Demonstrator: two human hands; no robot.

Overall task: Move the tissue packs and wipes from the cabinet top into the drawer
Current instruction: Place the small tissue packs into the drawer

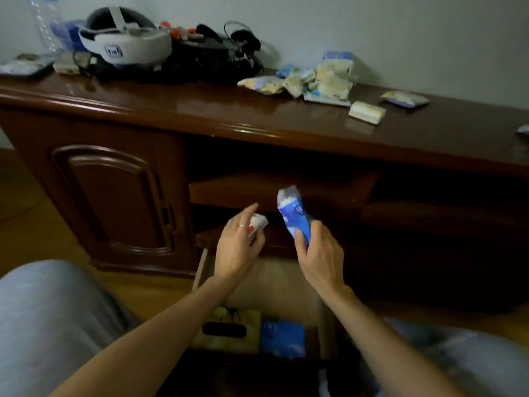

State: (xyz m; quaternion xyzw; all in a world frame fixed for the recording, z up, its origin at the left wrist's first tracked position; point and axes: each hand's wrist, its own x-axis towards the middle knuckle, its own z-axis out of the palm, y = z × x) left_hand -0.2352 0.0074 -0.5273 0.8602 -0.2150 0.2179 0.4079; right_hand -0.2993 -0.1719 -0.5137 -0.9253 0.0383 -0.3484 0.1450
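Note:
My right hand (320, 256) grips a blue and white tissue pack (293, 213) by its lower end, holding it upright above the open drawer (274, 285). My left hand (236, 247) holds a small white and red pack (256, 226), index finger stretched out. Inside the drawer lie a blue pack (282, 338) and a yellow pack (229, 329). On the dark wooden cabinet top (200, 104) a heap of several tissue packs (317, 80) lies at the right, with one cream pack (367, 112) and another pack (405, 98) apart from it.
A white headset (124, 43), black cables and headphones (217, 55) crowd the cabinet top's left half. A carved cabinet door (111, 196) stands left of the drawer. My knees in grey trousers (48, 325) flank the drawer. An open shelf (283, 190) lies above it.

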